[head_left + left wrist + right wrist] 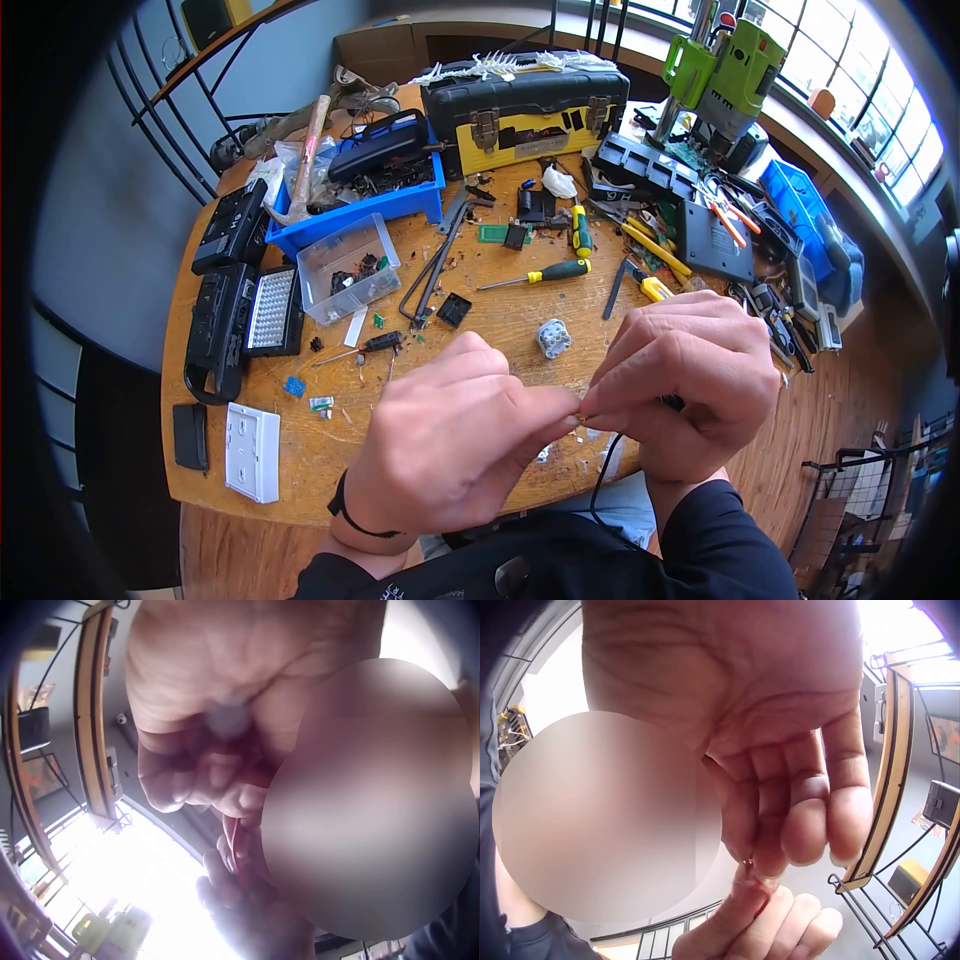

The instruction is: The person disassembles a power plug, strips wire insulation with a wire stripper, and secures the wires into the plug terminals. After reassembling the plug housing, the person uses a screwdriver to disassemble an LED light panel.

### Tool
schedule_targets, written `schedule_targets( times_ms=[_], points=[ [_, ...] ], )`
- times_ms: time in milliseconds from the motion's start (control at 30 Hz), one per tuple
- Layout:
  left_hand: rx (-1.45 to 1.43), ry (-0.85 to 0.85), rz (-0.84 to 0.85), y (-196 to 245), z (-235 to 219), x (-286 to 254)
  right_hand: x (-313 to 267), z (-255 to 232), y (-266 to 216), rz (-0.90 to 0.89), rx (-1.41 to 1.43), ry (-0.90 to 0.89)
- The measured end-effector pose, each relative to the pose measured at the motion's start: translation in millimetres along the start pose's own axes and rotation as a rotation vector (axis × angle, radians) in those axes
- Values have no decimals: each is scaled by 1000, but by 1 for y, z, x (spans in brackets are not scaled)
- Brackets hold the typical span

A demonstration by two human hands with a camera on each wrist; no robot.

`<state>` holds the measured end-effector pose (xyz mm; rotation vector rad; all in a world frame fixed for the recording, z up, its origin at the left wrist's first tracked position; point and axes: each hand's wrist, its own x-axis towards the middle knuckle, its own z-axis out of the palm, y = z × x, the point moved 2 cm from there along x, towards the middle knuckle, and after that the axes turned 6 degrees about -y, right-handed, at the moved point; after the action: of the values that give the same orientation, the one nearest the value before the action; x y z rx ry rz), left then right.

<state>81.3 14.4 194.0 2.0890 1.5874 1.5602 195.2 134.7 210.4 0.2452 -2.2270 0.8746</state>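
Both hands meet low over the front of the table, fingertips almost together. My left hand (450, 430) pinches a thin red wire (763, 906) between thumb and forefinger. From the other side my right hand (690, 380) pinches at its coppery end, the remaining fingers curled in. Most of the wire (238, 844) is hidden by the fingers. Just beyond the hands stands a grey round part with holes (553, 338). A dark cable (600, 480) hangs below the right hand.
Screwdrivers (560, 270), a hex key (435, 275) and scraps lie across the table (500, 370). A blue bin (350, 215), a clear box (350, 270) and a yellow-black toolbox (530, 140) stand behind. A green drill press (730, 80) is at the back right.
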Motion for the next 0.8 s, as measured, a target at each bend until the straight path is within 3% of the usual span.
schedule_targets(
  times_ms=[67,133,200,300,533,600,667,767,800],
  points=[
    [260,73,87,6,2,0,-1,-1,-1,27,-23,9],
    [358,-15,142,5,0,-2,-2,-2,-3,53,-79,5],
    [474,88,160,2,4,-1,-2,-4,-4,77,-136,2],
    [529,-12,204,2,0,-3,-1,-5,-5,104,-163,-32],
    [532,11,236,2,2,0,-3,-1,-1,123,-150,9],
    [376,151,123,0,3,2,-1,0,-1,145,-160,63],
    [336,152,140,-3,0,2,1,-2,-2,210,-48,217],
    [43,254,-136,-6,-5,-2,1,-5,-2,241,-79,198],
    [60,254,-134,-4,-6,-3,1,-5,-1,259,-95,194]
  ],
)
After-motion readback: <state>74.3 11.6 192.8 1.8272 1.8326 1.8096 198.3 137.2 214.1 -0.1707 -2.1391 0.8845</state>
